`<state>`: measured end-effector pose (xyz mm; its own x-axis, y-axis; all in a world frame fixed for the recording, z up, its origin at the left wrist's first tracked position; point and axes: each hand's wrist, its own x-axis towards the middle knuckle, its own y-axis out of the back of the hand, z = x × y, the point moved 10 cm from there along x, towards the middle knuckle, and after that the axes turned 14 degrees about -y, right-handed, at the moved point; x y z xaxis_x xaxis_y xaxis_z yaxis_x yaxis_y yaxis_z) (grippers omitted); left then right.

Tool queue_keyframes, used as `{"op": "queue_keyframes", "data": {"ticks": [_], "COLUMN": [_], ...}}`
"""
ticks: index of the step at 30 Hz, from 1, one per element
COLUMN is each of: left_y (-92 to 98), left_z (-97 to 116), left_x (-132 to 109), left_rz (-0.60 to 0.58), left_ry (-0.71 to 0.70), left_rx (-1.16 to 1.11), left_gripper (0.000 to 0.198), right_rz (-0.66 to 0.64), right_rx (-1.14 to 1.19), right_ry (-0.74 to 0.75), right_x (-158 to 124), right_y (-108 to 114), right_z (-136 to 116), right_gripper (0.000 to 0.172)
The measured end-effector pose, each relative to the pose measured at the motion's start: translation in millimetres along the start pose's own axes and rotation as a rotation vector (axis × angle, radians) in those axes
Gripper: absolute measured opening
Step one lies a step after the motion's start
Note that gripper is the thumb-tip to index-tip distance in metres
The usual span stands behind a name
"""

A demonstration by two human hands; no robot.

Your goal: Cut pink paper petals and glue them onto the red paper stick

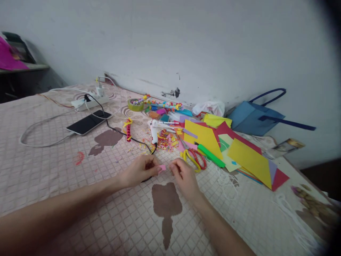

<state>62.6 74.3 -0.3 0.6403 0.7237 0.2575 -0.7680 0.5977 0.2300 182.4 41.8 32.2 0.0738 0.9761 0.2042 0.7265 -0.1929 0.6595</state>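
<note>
My left hand (140,171) and my right hand (184,176) meet over the bed cover and pinch a small pink paper piece (162,167) between their fingertips. Both hands have their fingers closed on it. Just beyond them lie a white glue gun (154,131) with its black cord, a heap of paper scraps (166,140), and yellow and red scissors (194,158).
Coloured paper sheets (249,158) and a green marker (211,155) lie to the right. A phone (88,122), power strip (90,102) and cables lie to the left. A tape roll (135,104) and a blue bag (255,117) sit by the wall.
</note>
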Motion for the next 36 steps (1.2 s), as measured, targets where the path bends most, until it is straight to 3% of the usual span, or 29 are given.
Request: {"op": "queue_keyframes", "data": {"ticks": [2, 7, 11, 16, 19, 25, 28, 36], "left_y": [3.3, 13.4, 15.8, 19.4, 21.7, 24.1, 22.2, 16.0], "left_z": [-7, -9, -7, -11, -11, -12, -11, -6], "left_x": [1, 4, 5, 6, 7, 6, 5, 3], "left_rz": [0.031, 0.134, 0.167, 0.184, 0.193, 0.224, 0.219, 0.188], "left_ry": [0.054, 0.073, 0.049, 0.037, 0.047, 0.095, 0.084, 0.078], "left_rx": [-0.084, -0.168, -0.200, -0.200, -0.190, -0.216, -0.232, -0.233], "left_gripper": [0.031, 0.033, 0.035, 0.037, 0.038, 0.039, 0.038, 0.036], "right_rz": [0.160, 0.304, 0.298, 0.286, 0.314, 0.375, 0.248, -0.096], "right_rx": [-0.093, -0.400, -0.473, -0.494, -0.365, 0.338, 0.470, 0.780], "right_ry": [-0.060, -0.126, -0.135, -0.134, -0.165, -0.298, -0.330, -0.383], "right_x": [12, 34, 38, 37, 37, 37, 39, 15], "right_y": [26, 60, 58, 49, 56, 81, 66, -10], "right_z": [23, 78, 101, 105, 103, 107, 95, 50], "right_gripper": [0.018, 0.018, 0.019, 0.023, 0.023, 0.039, 0.033, 0.030]}}
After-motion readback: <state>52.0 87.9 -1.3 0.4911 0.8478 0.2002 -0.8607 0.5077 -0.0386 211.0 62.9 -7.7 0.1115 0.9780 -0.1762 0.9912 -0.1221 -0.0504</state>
